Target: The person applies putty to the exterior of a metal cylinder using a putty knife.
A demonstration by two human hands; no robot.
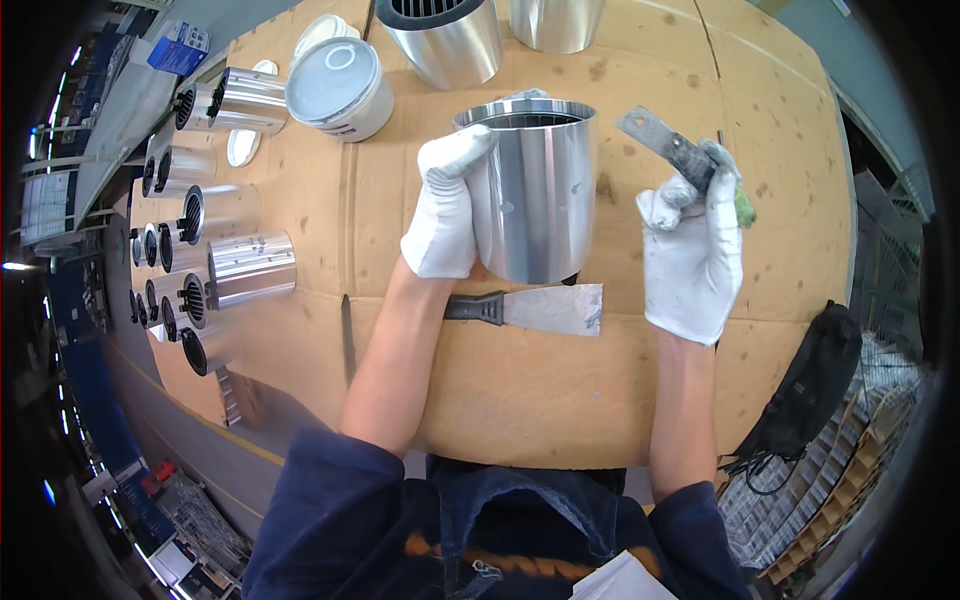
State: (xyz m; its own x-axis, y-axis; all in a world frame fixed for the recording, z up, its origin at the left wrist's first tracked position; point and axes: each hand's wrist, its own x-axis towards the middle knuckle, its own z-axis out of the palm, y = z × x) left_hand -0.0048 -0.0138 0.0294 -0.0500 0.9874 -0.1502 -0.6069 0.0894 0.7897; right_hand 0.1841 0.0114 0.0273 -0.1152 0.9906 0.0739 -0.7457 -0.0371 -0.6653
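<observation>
Cylinder (535, 190) gripped by left hand (445, 205); right hand (693, 250) grips one scraper (668, 148). Second scraper (530, 308) lies near, two cylinders (445, 38) far.

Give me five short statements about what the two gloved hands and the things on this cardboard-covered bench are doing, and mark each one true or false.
1. The left hand grips a shiny metal cylinder that stands upright. True.
2. The right hand is empty. False: it holds a small scraper, blade pointing up and left.
3. A wide putty knife lies flat on the cardboard below the cylinder. True.
4. Both hands are bare. False: both wear white gloves.
5. The round white tub sits at the right edge of the bench. False: it is at the upper left, beside a row of smaller metal cylinders lying on their sides.
</observation>
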